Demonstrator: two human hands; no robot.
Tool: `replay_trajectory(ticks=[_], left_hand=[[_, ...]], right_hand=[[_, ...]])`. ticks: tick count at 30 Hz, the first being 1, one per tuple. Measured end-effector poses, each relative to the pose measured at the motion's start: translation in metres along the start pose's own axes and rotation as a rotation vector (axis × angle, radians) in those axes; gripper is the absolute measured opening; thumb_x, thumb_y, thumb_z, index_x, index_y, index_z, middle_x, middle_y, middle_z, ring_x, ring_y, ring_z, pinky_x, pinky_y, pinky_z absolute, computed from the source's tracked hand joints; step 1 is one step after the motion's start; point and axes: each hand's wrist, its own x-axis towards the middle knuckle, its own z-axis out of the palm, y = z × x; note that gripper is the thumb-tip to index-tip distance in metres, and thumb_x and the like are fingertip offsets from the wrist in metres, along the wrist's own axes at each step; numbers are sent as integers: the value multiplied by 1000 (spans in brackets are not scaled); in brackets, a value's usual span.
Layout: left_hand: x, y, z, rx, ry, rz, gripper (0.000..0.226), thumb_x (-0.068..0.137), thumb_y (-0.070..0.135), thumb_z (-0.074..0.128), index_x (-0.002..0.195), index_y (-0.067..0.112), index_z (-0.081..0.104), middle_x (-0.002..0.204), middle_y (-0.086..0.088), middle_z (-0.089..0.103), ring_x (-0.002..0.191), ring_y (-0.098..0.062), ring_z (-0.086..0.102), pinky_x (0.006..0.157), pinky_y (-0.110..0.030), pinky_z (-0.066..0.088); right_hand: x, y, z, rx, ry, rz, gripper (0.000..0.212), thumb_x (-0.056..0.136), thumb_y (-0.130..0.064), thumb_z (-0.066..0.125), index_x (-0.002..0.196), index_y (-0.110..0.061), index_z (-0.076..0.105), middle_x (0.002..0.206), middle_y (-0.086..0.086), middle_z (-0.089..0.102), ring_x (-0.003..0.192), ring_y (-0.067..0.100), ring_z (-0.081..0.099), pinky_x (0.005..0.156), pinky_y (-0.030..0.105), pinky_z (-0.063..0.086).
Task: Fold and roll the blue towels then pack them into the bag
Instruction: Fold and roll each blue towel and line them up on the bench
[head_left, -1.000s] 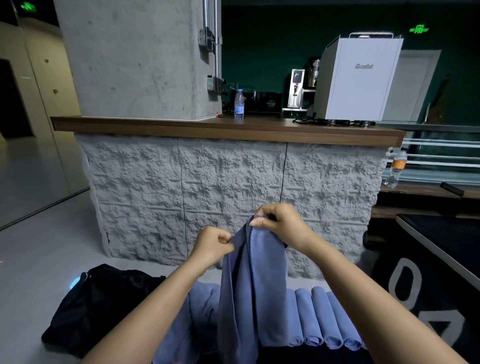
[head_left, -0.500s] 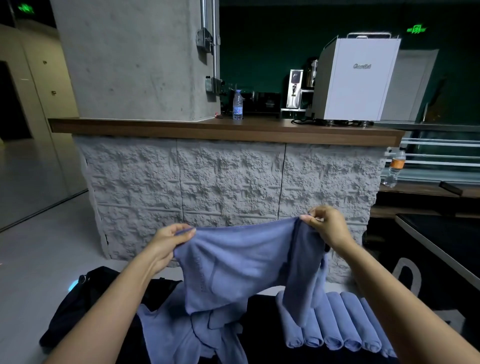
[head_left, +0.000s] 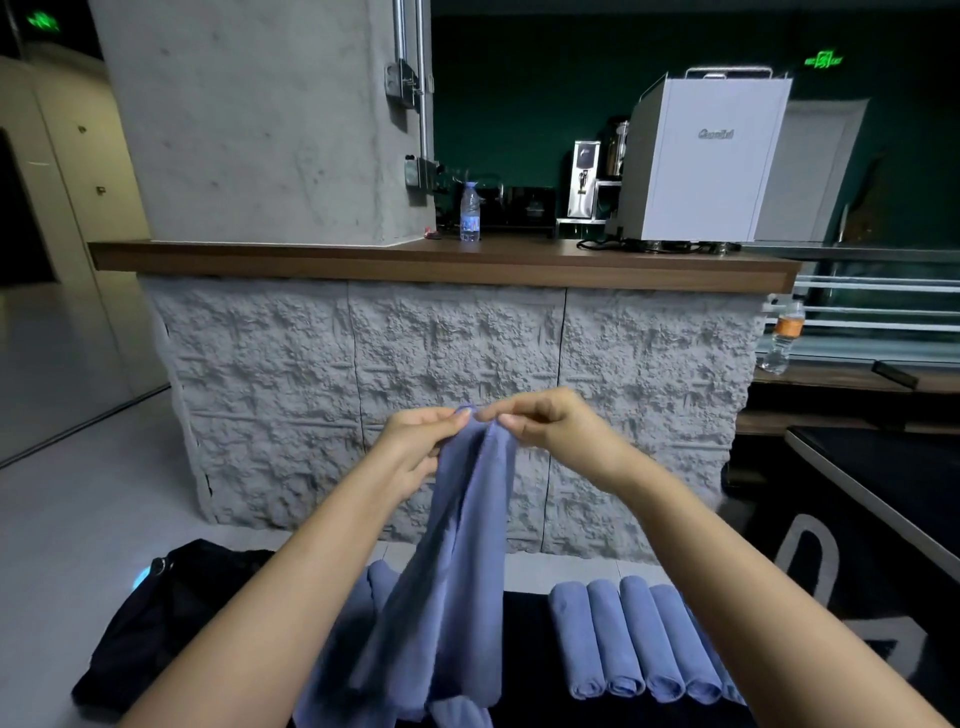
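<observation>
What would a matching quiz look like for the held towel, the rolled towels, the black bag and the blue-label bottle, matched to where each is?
1 held towel
2 rolled towels
3 black bag
4 blue-label bottle

A on the wooden counter
B low at the left
C hanging from left hand and right hand
D in a row, low right

Pairs: 1-C, 2-D, 3-B, 4-A

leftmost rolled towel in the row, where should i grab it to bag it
Take the leftmost rolled towel round its middle, from above and its open left side: it lies flat, its right flank against the next roll, and a wrap grip across the roll likely keeps it from unrolling. The left hand and right hand pinch the hanging towel.
</observation>
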Motion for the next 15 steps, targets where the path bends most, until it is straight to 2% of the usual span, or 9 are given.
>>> replay_trajectory(ticks=[3,6,8,11,13,15], left_hand=[[-11,1,3,86,-87,6,8,87,7,61,89,9,68,74,-2,72,64,-8,66,61,-22,54],[-19,0,2,143,-113,11,11,90,9,59,95,8,68,87,-7,71,79,-13,66,74,-26,55],[-24,1,2,168,-138,24,12,90,13,59,95,9,69,84,-3,73,79,-11,66,79,-27,53],[-29,3,2,240,-192,54,25,92,26,58,100,5,68,67,7,68,66,-3,61,81,-29,50],[-30,0,3,300,-196,86,29,83,33,68,96,7,72,76,-2,68,74,-8,59,80,-29,47],[-30,-3,9,318,-127,146,19,77,24,75,86,8,72,85,-11,68,77,-12,57,72,-24,45]], right_hand=[[7,-5,9,0,61,-73,20,87,1,63,106,-3,65,74,-3,62,60,-3,55,61,11,46],[10,0,15,-24,177,-103,22,81,1,69,99,-9,63,73,-3,59,58,7,48,58,14,44],[11,4,18,-12,254,-104,24,79,1,71,98,-9,60,70,-2,61,61,6,51,60,16,45],[11,11,22,15,275,-106,26,78,2,72,97,-9,58,68,0,62,58,3,51,59,16,44],[10,14,23,72,287,-107,28,78,7,69,93,-12,56,68,1,60,57,3,50,58,15,42],[7,14,25,144,306,-114,27,80,6,68,91,-15,55,69,1,62,60,6,53,60,16,44]])
